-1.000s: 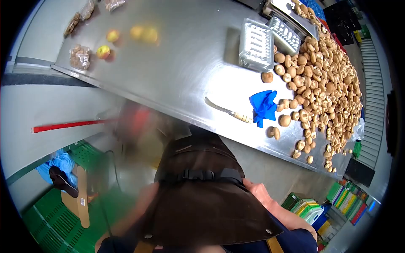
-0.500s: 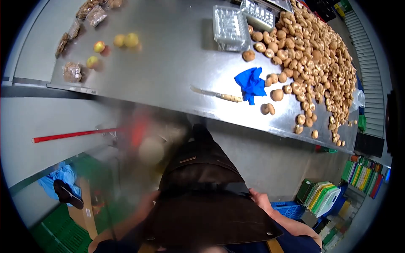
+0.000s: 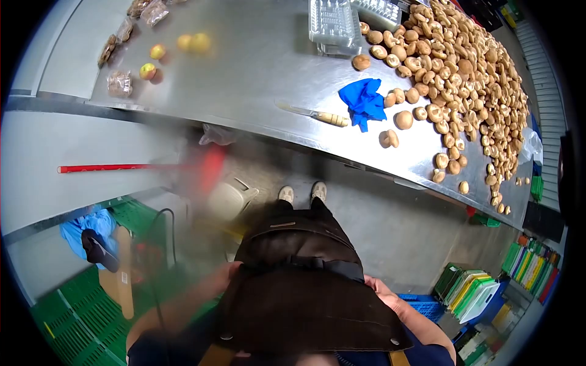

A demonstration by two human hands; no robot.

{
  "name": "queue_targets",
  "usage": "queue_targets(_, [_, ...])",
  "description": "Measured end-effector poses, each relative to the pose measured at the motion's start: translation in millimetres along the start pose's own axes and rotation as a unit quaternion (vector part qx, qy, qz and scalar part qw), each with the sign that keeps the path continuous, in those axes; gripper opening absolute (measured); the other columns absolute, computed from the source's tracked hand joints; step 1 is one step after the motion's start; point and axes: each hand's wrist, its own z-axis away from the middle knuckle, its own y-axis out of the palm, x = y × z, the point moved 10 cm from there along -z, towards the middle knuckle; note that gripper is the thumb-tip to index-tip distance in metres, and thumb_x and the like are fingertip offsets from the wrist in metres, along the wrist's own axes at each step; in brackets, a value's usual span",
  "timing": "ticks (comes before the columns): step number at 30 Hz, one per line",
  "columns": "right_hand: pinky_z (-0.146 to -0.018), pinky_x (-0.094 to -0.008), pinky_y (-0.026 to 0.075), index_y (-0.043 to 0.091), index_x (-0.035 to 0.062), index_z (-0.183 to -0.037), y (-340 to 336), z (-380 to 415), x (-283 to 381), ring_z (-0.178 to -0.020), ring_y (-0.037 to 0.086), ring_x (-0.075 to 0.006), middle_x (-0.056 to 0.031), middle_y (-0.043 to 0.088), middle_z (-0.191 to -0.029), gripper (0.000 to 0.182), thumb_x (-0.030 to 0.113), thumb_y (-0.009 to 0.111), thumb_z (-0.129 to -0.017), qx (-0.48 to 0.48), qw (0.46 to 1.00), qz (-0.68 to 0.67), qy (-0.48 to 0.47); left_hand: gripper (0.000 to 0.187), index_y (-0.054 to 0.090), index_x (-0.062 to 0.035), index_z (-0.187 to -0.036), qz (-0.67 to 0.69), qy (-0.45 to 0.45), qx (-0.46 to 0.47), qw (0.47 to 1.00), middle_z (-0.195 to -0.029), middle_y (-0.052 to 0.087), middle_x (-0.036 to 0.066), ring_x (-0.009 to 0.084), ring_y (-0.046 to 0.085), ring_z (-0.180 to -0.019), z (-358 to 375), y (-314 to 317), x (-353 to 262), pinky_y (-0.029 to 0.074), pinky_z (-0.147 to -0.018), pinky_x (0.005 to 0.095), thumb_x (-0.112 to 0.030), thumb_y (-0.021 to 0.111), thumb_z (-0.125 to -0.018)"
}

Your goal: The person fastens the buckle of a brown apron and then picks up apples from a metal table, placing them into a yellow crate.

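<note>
A dark brown apron (image 3: 317, 305) with tan straps covers the front of my body. My left hand (image 3: 224, 279) is at its left edge near waist height, fingers closed on the side of the apron; a smear on the view softens this area. At the opposite edge, my right hand (image 3: 379, 289) is also closed on the apron's side, with its fingertips partly hidden. A black band (image 3: 323, 265) runs across the apron between both hands. Ahead on the table lie a knife (image 3: 329, 118) with a light wooden handle and a crumpled blue cloth or glove (image 3: 364, 102).
Mushrooms (image 3: 452, 73) are heaped on the right of the metal table (image 3: 244, 91). Clear plastic trays (image 3: 332, 27) stand at the back. Apples (image 3: 148, 71) and bagged goods (image 3: 119, 83) lie left. Green crates (image 3: 79, 317) and a red pole (image 3: 110, 168) are at lower left.
The view has shifted, so the table sits higher and my shoes show on the floor. My left hand has risen slightly beside the apron; my right hand stays at its edge.
</note>
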Motion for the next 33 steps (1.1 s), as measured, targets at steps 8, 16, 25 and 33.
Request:
queue_targets(8, [-0.083,-0.0333,0.051,0.044,0.0061,-0.133,-53,49,79,-0.091,0.062,-0.0224,-0.007,0.062,-0.101,0.064,0.006,0.075,-0.076,-0.137,0.918,0.343,-0.141,0.061,0.047,-0.0106,-0.135,-0.118,0.1,-0.199,0.968,-0.125,0.053,0.007,0.0153,0.058,-0.093,-22,23,-20,0.047,-0.087,0.0257,0.005,0.069,-0.081])
queue_targets(16, [-0.076,-0.0396,0.052,0.044,0.0007,-0.131,-71,37,123,-0.084,0.066,-0.0379,-0.0237,0.066,-0.09,0.058,0.016,0.068,-0.08,0.021,0.818,0.573,-0.052,0.059,0.041,-0.0104,-0.141,-0.575,0.18,-0.26,0.755,-0.146,0.033,0.015,0.0305,0.042,-0.132,-2,86,-44,0.042,-0.103,0.0351,-0.011,0.063,-0.087])
queue_targets(25, [-0.07,-0.0342,0.053,0.052,0.0039,-0.123,11,-22,260,-0.074,0.069,-0.0246,-0.0109,0.07,-0.093,0.04,0.005,0.062,-0.084,0.06,0.724,0.68,-0.097,0.039,0.047,0.0016,-0.123,0.056,0.742,-0.101,0.661,-0.083,0.065,0.018,0.0295,0.064,-0.061,207,175,-169,0.05,-0.043,0.0387,-0.015,0.061,-0.09])
queue_targets(33, [-0.073,-0.0317,0.054,0.05,0.0028,-0.125,97,-75,257,-0.078,0.067,-0.0184,-0.0106,0.068,-0.094,0.037,0.006,0.06,-0.09,0.192,0.644,0.72,-0.171,0.039,0.046,0.0003,-0.122,-0.441,0.774,0.347,0.292,-0.111,0.053,0.014,0.028,0.058,-0.091,314,294,-140,0.051,-0.074,0.0398,-0.018,0.056,-0.089])
